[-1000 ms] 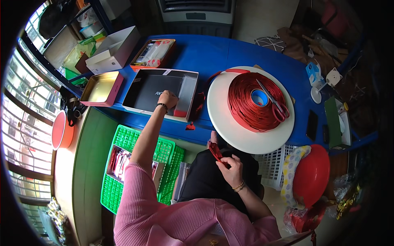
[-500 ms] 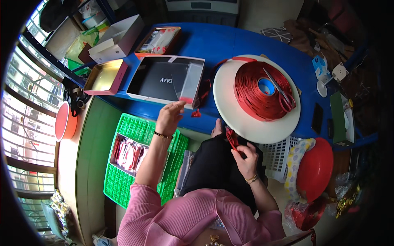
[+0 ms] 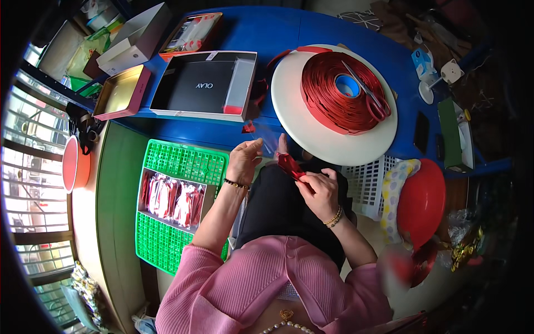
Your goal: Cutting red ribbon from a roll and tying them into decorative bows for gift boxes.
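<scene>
Pinched in my left hand (image 3: 245,162) is a small clear plastic bag (image 3: 270,139), which sticks out to the right of my fingertips. My right hand (image 3: 321,192) grips a folded piece of shiny red ribbon (image 3: 290,166) over my lap, its free end pointing toward the bag. A gap lies between the two hands. Beyond them, a large roll of red ribbon (image 3: 317,106) with a blue core rests on a round white board (image 3: 286,125). Red-handled scissors (image 3: 367,94) lie across the roll. A black box (image 3: 194,86) on the table holds clear bags (image 3: 240,83) at its right end.
Left of my lap, a green crate (image 3: 186,158) bears a carton of packed red pieces (image 3: 172,200). The blue table (image 3: 256,28) also carries a pink-sided box (image 3: 122,92) and a phone (image 3: 421,133). At right are a white basket (image 3: 364,186) and a red basin (image 3: 423,203).
My left hand has come away from the black box toward my lap with a clear bag. My right hand has raised the red ribbon toward it. The whole view has shifted.
</scene>
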A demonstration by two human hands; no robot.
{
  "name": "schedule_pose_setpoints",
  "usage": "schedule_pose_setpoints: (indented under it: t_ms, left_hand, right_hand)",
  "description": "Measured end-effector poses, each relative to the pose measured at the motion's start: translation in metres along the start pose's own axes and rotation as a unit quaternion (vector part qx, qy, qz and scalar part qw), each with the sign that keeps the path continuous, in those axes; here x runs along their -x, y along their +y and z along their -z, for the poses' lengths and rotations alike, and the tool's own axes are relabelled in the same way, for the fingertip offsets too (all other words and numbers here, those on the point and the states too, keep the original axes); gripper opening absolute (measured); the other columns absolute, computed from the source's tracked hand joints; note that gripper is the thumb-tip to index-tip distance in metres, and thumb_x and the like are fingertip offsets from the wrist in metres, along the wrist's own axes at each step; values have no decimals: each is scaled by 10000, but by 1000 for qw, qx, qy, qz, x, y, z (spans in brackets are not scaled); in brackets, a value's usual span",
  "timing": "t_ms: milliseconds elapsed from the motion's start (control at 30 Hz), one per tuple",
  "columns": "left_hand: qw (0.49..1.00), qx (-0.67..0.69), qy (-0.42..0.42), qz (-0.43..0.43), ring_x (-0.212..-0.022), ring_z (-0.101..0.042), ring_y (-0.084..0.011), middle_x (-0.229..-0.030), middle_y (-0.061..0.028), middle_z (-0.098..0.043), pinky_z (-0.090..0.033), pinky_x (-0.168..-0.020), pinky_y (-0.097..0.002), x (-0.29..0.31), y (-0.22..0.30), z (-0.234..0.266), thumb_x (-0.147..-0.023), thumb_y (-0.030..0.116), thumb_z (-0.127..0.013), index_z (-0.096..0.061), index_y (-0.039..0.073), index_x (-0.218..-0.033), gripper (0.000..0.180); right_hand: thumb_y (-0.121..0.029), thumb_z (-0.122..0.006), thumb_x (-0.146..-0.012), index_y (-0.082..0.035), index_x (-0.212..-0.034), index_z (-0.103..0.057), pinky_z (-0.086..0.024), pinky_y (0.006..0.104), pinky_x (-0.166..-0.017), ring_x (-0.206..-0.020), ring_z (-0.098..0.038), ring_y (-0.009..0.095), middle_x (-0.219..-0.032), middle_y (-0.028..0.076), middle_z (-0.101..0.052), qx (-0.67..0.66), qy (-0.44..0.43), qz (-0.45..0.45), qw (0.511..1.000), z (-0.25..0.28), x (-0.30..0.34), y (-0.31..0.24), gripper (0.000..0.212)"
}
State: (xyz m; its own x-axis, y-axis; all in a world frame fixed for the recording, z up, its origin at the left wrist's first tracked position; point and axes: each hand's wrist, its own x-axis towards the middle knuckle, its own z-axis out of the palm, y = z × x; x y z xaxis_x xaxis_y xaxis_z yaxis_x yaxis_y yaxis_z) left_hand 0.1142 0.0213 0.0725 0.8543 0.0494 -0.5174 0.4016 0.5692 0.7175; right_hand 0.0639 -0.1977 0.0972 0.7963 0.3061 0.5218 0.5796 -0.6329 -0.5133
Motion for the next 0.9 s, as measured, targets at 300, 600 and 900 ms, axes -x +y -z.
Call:
schedule_pose_setpoints:
  t_ms: [300,600,900]
  left_hand:
    - [998,55,-30,7,-806,-609,-165,-841,-58,-622,-475,-751,-319,8,-7,-8,-875,138,-599,-562,70,-805,105]
    - [996,-30,-60,-52,-813,-611,-148,-903,-68,-634,-488,-753,-262,21,-43,-18,-881,89,-577,-564,25,-909,71]
    - [992,-82,-88,-29,-784,-576,-91,-849,-32,-623,-461,-712,-240,36,-60,-20,-834,111,-653,-561,15,-931,165]
  right_hand:
    - [-92,-726,-696,-79,-773,-586,-376,348,-726,-672,-618,186,-760,38,-657,6,-24,-17,1000,-7,8,-1,160]
    - [-97,-687,-720,-95,-721,-551,-355,351,-674,-606,-594,189,-663,24,-613,15,-19,-46,999,-17,5,-5,136]
    - [-110,-685,-717,-110,-697,-539,-345,355,-659,-613,-594,193,-655,20,-611,24,-14,-68,997,-20,8,-6,147]
